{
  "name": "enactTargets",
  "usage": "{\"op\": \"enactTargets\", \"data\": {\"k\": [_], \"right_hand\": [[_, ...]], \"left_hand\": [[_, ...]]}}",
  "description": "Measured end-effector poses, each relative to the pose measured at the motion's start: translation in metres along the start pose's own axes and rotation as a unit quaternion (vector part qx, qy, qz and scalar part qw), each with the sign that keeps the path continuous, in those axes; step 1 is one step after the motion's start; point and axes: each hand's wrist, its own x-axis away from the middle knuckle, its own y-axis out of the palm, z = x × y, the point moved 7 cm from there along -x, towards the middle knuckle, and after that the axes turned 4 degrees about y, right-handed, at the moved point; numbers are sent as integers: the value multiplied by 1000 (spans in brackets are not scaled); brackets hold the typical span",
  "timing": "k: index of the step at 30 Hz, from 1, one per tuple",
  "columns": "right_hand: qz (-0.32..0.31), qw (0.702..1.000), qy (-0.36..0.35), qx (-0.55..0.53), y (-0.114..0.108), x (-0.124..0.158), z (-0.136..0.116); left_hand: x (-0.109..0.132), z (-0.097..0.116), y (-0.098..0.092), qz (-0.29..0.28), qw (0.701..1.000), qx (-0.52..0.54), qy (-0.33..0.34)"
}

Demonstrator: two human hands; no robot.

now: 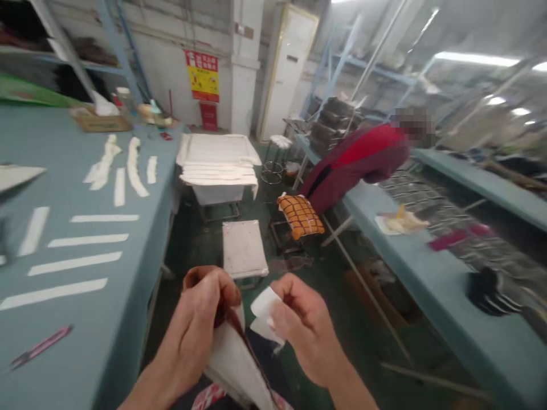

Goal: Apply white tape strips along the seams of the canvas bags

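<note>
My left hand [194, 322] is closed on a folded fabric piece [237, 361], whitish on its face with a dark brown edge, which hangs down toward my lap. To its right, my right hand [305, 327] pinches a small white strip [262, 304] between thumb and fingers. The strip is bent over, with a loose thread at its lower end. A narrow gap separates it from the fabric. On the blue table at my left lie several flat white strips [79, 260] and a pair of pink-handled thread snips [40, 347].
The blue table [141, 273] edges my left side. Ahead stand a pale square stool [243, 247], an orange checked stool [301, 216] and a stack of white cloth [217, 159]. A person in maroon and red [356, 154] bends over the right-hand table [399, 245].
</note>
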Motion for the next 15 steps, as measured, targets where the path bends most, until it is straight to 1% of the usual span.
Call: {"op": "enactTargets", "data": {"k": [2, 3, 5, 7, 10, 12, 13, 15], "right_hand": [[-38, 999, 7, 34, -2, 10, 9], [-57, 997, 12, 48, -2, 15, 14], [-82, 994, 25, 61, -2, 20, 23], [-79, 995, 41, 40, -1, 20, 35], [-74, 994, 66, -49, 9, 13, 64], [-81, 981, 105, -140, 23, 10, 91], [-75, 968, 138, -196, 30, 11, 106], [-59, 924, 226, -302, 46, 17, 138]], "left_hand": [[-3, 6, 2, 50, 999, 11, -18], [-5, 8, 4, 60, 998, 14, -28], [-5, 8, 6, 69, 996, 14, -46], [-2, 8, 7, 60, 996, 9, -61], [5, 6, 6, 29, 996, 7, -82], [12, 4, 6, 0, 995, 7, -102], [16, 4, 6, -16, 994, 5, -107], [26, 2, 6, -40, 993, -8, -107]]}}
